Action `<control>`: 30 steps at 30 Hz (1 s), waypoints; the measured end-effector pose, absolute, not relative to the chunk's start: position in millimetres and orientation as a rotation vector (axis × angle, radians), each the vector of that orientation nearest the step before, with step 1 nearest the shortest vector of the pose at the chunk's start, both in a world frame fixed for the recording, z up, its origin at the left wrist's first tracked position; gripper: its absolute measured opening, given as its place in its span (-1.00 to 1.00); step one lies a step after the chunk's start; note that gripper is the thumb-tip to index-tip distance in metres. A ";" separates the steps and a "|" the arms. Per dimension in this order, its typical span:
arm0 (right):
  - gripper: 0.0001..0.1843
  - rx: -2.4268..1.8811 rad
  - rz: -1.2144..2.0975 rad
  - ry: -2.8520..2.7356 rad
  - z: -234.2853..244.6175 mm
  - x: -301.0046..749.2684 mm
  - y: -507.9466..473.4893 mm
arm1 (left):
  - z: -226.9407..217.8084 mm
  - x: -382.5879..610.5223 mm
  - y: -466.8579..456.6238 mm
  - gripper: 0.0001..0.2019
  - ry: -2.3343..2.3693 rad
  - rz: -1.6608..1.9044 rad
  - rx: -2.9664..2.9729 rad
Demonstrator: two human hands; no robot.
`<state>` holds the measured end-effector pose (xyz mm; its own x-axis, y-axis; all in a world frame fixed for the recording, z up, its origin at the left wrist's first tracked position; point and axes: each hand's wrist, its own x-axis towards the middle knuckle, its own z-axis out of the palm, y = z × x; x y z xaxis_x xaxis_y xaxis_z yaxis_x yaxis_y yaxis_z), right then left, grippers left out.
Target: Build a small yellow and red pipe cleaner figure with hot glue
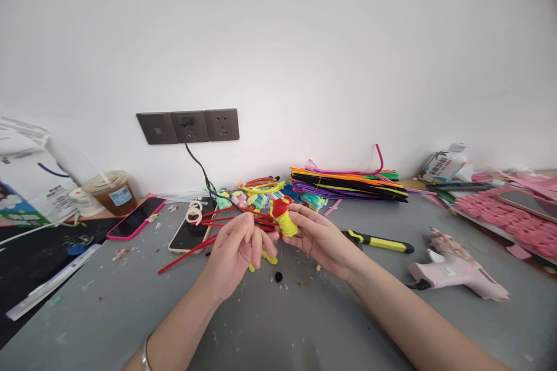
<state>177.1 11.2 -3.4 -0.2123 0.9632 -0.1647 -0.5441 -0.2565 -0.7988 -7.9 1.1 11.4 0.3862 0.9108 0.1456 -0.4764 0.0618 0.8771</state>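
Between the thumb and fingers of my right hand (322,237) is a small wound pipe-cleaner piece (287,224), yellow in its lower part and red on top. My left hand (235,249) is just left of it, its fingers curled together and the fingertips close to the piece. Whatever the left fingers may hold is hidden. Red pipe cleaners (187,256) stretch out behind the left hand on the grey tabletop (270,330). Short yellow pieces (270,258) and a black pompom (278,277) lie below the hands.
A bundle of coloured pipe cleaners (348,184) lies by the wall. To the right are a yellow-black utility knife (387,243) and a pink glue gun (456,275). A phone with cream rings (191,232), a pink-cased phone (137,219) and an iced drink cup (115,192) are leftward.
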 end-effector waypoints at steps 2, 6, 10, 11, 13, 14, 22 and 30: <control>-0.63 -0.814 1.706 -0.733 -2.9 176.7 11.3 | 11.6 -7.3 -0.8 -0.58 0.546 1.002 1.011; -0.69 -0.804 1.621 -0.652 -1.7 179.1 14.5 | 8.6 -5.8 0.6 -0.57 0.664 0.859 1.004; -0.85 -0.772 1.573 -0.584 -0.9 182.5 18.6 | 4.6 -7.5 8.3 -0.57 0.755 1.014 0.944; -0.87 -0.762 1.573 -0.577 -0.9 182.9 19.4 | 4.1 -8.8 10.9 -0.56 0.777 1.077 0.912; -0.91 -0.741 1.583 -0.566 -1.3 183.1 20.6 | 4.0 -12.4 16.6 -0.52 0.810 1.221 0.835; -0.92 -0.733 1.590 -0.559 -1.5 183.0 20.9 | 4.3 -14.4 19.2 -0.49 0.821 1.295 0.794; -0.84 -0.753 1.582 -0.542 -0.3 180.8 19.7 | 9.4 -25.7 29.1 -0.53 0.896 1.668 0.630; -0.80 -0.787 1.321 -0.385 2.9 186.9 25.3 | 18.9 -34.8 32.7 -0.69 0.989 1.853 0.800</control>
